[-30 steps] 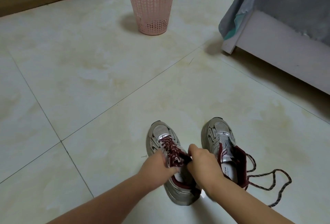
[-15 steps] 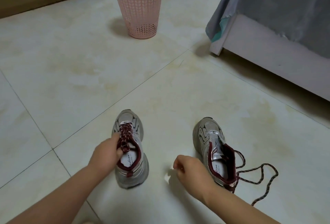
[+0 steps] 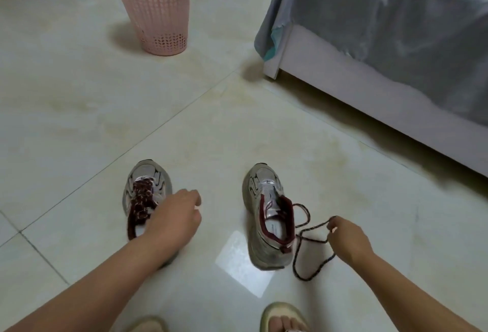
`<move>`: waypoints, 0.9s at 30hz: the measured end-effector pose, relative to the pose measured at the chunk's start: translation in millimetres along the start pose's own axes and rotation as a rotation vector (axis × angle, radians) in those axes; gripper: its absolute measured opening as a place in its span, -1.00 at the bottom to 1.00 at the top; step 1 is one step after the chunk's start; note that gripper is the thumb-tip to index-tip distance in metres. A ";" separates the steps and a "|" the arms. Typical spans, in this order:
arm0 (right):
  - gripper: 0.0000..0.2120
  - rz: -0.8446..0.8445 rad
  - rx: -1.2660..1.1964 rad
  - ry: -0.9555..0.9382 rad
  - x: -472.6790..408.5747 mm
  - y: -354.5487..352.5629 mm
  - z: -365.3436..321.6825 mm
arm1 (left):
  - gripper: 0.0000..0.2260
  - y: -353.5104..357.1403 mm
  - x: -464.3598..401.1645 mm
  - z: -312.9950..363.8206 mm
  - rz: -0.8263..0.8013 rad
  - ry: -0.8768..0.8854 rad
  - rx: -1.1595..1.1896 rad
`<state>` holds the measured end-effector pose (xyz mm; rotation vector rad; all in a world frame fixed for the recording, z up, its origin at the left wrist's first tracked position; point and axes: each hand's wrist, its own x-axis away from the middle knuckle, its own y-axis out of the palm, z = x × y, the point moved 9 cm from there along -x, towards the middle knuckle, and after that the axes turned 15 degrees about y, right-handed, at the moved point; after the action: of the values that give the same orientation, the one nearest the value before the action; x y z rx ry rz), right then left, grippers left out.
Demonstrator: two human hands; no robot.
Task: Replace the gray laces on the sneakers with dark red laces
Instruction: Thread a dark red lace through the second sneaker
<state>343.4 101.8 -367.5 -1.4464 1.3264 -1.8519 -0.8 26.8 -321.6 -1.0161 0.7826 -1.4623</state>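
The person is moving on to the second half of the job: the left sneaker is standing on the tiled floor already threaded with a dark red lace, while the right sneaker beside it is sitting with bare eyelets and its tongue open. The right hand is pinching the loose dark red lace between thumb and fingertips, just to the right of that shoe, with the rest of the cord looping across the floor and against the shoe's collar. The left hand is hovering over the rear of the laced sneaker with its fingers loosely curled and apparently holding nothing, though the blur is making its contact with the shoe hard to judge. The next move is probably calling for one lace tip to be found and fed through the lowest eyelets near the toe, with the left hand coming across to steady the shoe. Room is generous: open tile is lying ahead and to the left, the pink basket is standing well apart, and the bed frame with its hanging gray sheet is bounding the right side, far enough not to be crowding the work. The person's sandalled feet are sitting near the bottom edge, close under the arms.
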 end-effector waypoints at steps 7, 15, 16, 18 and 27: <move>-0.41 -0.135 0.144 -0.098 -8.5 84.4 4.2 | -0.57 78.0 -9.9 102.0 -0.271 0.437 0.068; -0.70 -0.048 0.058 -0.261 0.0 89.1 -12.7 | -0.73 110.9 -20.7 130.2 -0.423 0.485 -0.108; -0.68 -0.050 -0.057 -0.228 -1.9 81.9 -10.5 | -0.74 109.5 -22.1 129.2 -0.431 0.467 -0.127; -0.69 -0.023 -0.343 -0.147 -5.8 57.9 -6.8 | -0.74 107.7 -21.5 125.0 -0.451 0.450 -0.168; -0.80 -0.264 -0.856 -0.436 46.8 -53.0 -75.7 | -0.68 86.3 5.0 79.2 -0.454 0.231 -0.024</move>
<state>268.7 119.3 -297.8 -2.3667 1.8415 -0.9772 107.0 15.2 -366.3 -1.1020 0.7635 -1.9903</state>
